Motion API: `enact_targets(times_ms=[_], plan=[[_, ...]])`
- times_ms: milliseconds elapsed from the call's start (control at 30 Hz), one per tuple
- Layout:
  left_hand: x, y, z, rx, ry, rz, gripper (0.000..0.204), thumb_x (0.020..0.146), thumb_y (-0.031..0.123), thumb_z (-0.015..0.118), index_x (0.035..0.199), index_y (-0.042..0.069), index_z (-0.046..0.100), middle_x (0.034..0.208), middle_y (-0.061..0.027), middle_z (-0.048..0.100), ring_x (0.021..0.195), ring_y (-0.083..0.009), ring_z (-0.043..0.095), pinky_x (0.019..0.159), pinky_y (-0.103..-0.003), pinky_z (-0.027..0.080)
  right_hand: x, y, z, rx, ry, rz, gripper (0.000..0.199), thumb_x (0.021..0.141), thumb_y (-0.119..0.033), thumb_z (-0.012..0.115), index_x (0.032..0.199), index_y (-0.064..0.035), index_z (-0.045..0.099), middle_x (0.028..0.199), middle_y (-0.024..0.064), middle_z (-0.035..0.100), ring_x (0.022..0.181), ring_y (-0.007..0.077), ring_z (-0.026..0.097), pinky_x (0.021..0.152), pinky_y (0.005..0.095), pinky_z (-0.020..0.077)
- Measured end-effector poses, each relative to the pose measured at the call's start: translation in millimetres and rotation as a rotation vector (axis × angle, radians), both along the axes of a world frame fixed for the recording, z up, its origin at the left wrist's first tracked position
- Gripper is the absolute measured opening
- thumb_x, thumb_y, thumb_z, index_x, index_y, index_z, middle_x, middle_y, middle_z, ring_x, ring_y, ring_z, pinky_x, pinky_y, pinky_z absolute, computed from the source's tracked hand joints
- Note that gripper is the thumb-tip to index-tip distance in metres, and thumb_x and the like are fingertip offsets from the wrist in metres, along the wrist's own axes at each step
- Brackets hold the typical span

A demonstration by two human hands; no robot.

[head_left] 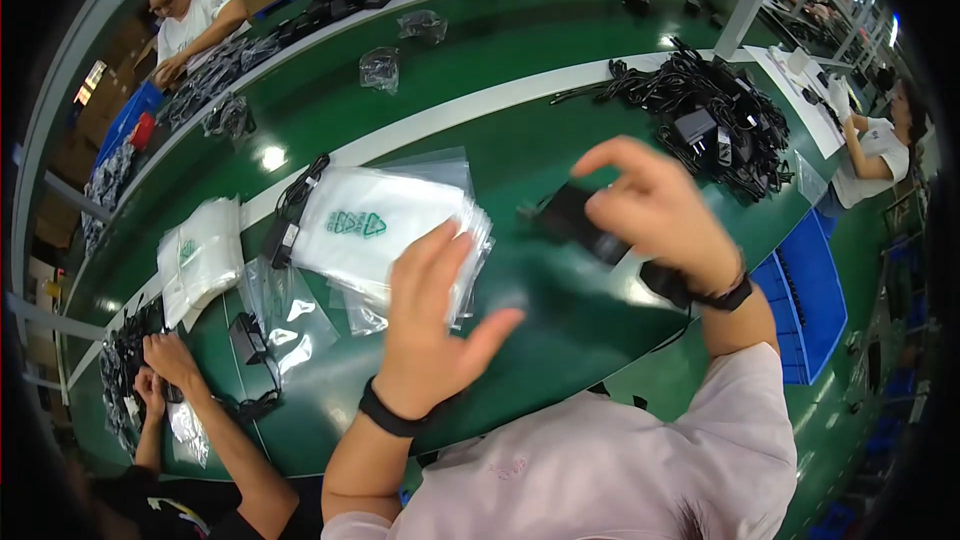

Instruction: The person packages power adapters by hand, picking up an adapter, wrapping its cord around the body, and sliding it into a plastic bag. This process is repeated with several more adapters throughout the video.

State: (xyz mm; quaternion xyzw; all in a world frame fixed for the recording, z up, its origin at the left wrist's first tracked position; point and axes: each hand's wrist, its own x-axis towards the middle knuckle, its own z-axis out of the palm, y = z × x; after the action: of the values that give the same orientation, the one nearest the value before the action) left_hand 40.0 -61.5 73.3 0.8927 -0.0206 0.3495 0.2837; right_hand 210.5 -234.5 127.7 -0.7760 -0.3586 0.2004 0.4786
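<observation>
My left hand [430, 315] is open, thumb spread from the fingers, over the right edge of a stack of clear plastic bags [345, 195] with green printed marks. It holds nothing. To the right, my right hand [655, 210] is closed on a black power adapter [572, 218], blurred by motion; its index finger is bent away from the thumb. Another dark piece [665, 285] shows under my right wrist, its kind hard to make out. A black adapter with a bundled cord [290, 215] lies along the bag stack's left edge.
A heap of black corded adapters [715, 125] lies far right, with a blue bin [810, 305] beside the table. Further left are a folded bag bundle [205, 255] and a loose adapter [247, 338]. A co-worker's hands [170, 365] work at the lower left. Bagged pieces [380, 70] lie beyond the white ledge.
</observation>
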Motion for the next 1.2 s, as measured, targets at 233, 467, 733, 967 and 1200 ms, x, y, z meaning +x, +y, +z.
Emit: enact_targets(times_ms=[233,467,733,967,1200], plan=[[17,-29,-21,-0.493,-0.161,-0.404,0.078,0.071,0.011,0.070,0.136,0.006,0.026,0.118,-0.0183,0.046,0.106,-0.0306,0.050,0.090,-0.043,0.041,-44,18,-1,0.375,-0.014,0.262,0.054,0.078,-0.028,0.066,0.119,-0.0014,0.045,0.074,0.0069,0.063,0.063,0.0148,0.061,0.058,0.0260,0.0478],[8,3,4,-1.519,-0.528,-0.410,0.066,0.072,0.012,0.067,0.129,0.007,0.034,0.111,-0.0119,0.049,0.103,-0.0253,0.051,0.086,-0.050,0.043,-4,63,-92,0.461,-0.317,0.754,0.047,0.081,-0.029,0.064,0.117,-0.0019,0.050,0.089,0.0088,0.063,0.072,0.0143,0.062,0.067,0.0251,0.0483],[-18,53,-16,-1.637,-0.209,-0.270,0.050,0.071,0.000,0.061,0.118,0.006,0.045,0.104,-0.0086,0.052,0.096,-0.0198,0.053,0.083,-0.043,0.048,0,85,-80,0.327,0.630,0.332,0.021,0.084,-0.009,0.059,0.103,0.0002,0.056,0.095,0.0087,0.062,0.081,0.0119,0.060,0.071,0.0237,0.0488],[-7,28,-37,-1.546,-0.098,-0.121,0.042,0.080,0.009,0.058,0.119,0.002,0.044,0.109,-0.0103,0.052,0.096,-0.0191,0.054,0.083,-0.041,0.050,-37,118,-97,0.486,0.252,0.263,0.026,0.085,-0.005,0.058,0.110,0.0032,0.055,0.096,0.0078,0.062,0.078,0.0113,0.059,0.069,0.0233,0.0477],[-7,30,-48,-1.465,-0.242,-0.021,0.034,0.084,0.008,0.060,0.114,0.002,0.046,0.103,-0.0056,0.053,0.091,-0.0103,0.053,0.078,-0.025,0.047,-51,116,-105,0.388,-0.388,0.348,0.046,0.077,0.000,0.061,0.121,0.0029,0.050,0.091,0.0123,0.062,0.071,0.0220,0.058,0.068,0.0292,0.0474]])
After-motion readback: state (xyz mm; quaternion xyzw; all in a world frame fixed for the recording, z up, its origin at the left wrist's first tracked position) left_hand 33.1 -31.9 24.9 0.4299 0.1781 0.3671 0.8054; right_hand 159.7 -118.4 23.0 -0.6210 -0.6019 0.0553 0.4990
